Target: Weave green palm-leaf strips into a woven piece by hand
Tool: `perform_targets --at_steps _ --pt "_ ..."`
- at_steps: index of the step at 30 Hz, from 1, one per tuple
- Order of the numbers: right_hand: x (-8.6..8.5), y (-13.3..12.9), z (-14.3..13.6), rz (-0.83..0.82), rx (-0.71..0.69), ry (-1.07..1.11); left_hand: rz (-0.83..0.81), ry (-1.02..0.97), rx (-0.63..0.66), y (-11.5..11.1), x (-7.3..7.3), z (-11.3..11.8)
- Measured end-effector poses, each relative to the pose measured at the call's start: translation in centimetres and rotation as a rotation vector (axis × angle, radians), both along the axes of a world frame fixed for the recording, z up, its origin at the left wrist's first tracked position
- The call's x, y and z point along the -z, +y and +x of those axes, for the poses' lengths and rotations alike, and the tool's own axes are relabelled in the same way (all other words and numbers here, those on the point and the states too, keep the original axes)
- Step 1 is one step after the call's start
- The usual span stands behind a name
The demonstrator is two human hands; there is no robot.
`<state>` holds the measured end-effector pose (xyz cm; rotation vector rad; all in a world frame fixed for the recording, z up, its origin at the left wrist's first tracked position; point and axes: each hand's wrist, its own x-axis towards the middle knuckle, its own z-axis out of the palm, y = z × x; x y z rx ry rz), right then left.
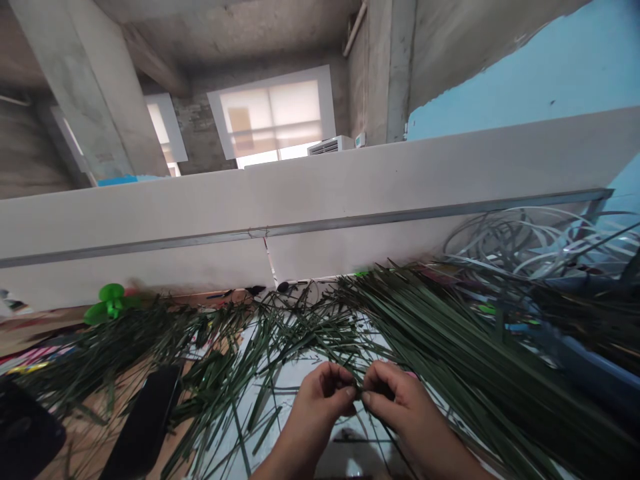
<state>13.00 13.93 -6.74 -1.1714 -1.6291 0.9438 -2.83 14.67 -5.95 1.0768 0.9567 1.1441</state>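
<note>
Near the bottom centre, my left hand (323, 400) and my right hand (397, 400) are close together, thumbs and forefingers pinched on a small piece of dark green leaf strip (358, 392) between them. Thin strips stick out below the fingers. Cut green strips (300, 327) lie scattered over a white surface (295, 377) beyond and left of my hands. To the right lies a large bundle of long green leaves (440, 333). The exact shape of the held piece is too small to tell.
A black phone-like slab (145, 423) and a dark object (30, 430) lie at the left, with a green plastic item (112, 303) behind. At the right are a blue bin (590, 357) and coiled white strips (525, 240). A white partition (320, 193) stands behind.
</note>
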Motion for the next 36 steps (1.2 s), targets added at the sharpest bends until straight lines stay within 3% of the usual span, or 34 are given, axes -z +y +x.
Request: perform_targets --at_steps 19,36 --pt "-0.33 -0.17 0.15 0.097 0.003 -0.151 0.054 0.020 -0.029 -0.11 -0.08 0.07" --pt "0.05 -0.05 0.22 0.129 0.027 -0.140 0.003 -0.029 -0.003 0.06 -0.32 0.02"
